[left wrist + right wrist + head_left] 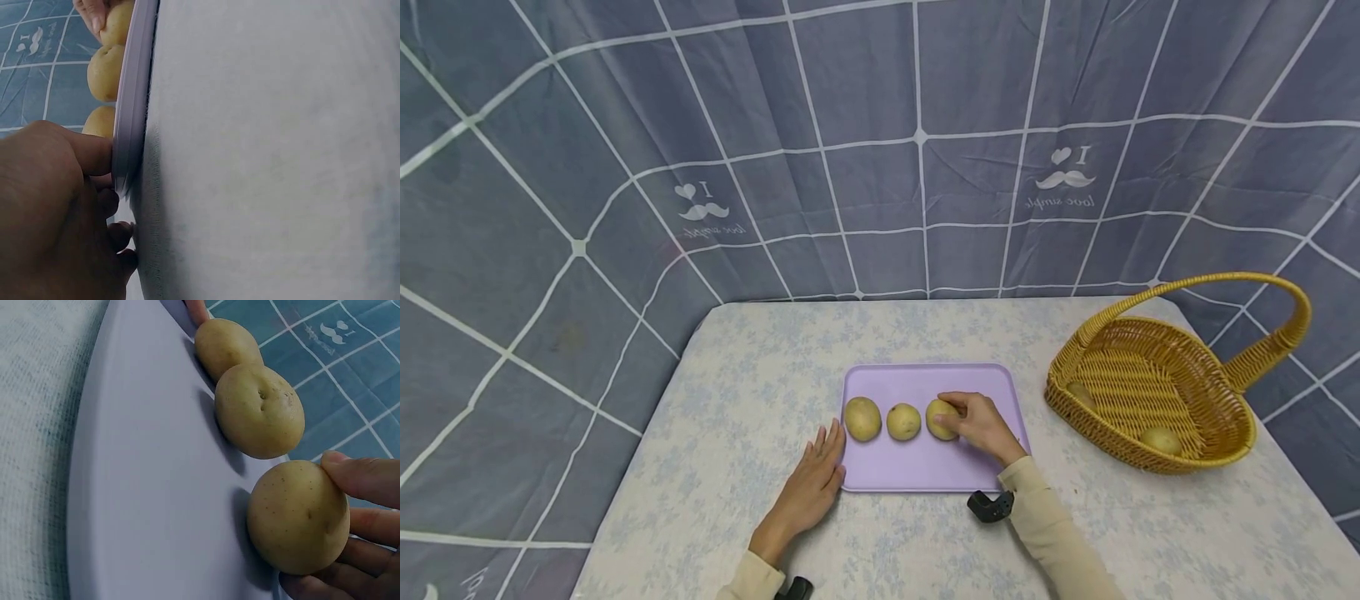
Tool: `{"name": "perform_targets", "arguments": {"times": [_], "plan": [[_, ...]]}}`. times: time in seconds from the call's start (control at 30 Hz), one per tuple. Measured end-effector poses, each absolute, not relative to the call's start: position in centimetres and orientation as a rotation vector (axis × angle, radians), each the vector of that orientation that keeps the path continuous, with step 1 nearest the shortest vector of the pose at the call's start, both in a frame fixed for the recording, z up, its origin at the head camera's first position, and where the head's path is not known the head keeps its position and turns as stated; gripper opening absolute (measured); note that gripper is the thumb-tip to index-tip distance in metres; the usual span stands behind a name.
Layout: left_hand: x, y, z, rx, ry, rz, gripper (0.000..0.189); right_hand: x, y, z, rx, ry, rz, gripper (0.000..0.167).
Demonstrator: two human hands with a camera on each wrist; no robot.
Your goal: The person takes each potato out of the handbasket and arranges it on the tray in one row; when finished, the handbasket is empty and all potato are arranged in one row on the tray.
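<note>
Three potatoes stand in a row on a lilac tray (917, 469): a large left potato (862, 418), a smaller middle potato (903, 422) and a right potato (940, 419). My right hand (981, 427) holds the right potato between thumb and fingers. Close up in the right wrist view, this potato (299, 517) shows small dark specks, with the thumb on one side and the fingers curving round the other. My left hand (812, 479) lies at the tray's left edge with fingers extended. In the left wrist view it touches the tray rim (130, 100).
A yellow woven basket (1213, 454) with a tall arched handle stands to the right of the tray, holding a potato (1161, 440) near its front and another potato (1081, 395) at its left wall. A pale floral cloth (760, 375) covers the table. Behind hangs a grey-blue checked curtain (872, 192).
</note>
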State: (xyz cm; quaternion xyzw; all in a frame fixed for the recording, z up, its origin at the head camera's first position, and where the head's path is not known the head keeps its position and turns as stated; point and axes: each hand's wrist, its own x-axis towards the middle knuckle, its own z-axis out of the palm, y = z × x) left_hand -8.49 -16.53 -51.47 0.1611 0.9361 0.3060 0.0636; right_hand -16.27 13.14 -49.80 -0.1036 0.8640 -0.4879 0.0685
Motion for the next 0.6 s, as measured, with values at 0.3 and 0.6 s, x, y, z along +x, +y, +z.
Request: {"name": "perform_targets", "arguments": {"times": [0.3, 0.6], "plan": [[-8.53, -16.55, -51.47, 0.491, 2.830, 0.913, 0.055, -16.38, 13.07, -49.75, -0.330, 2.653, -1.443, 0.042], [-8.44, -16.54, -51.48, 0.494, 2.827, 0.921, 0.055, -16.42, 13.30, -49.73, -0.363, 2.642, -1.428, 0.045]]}}
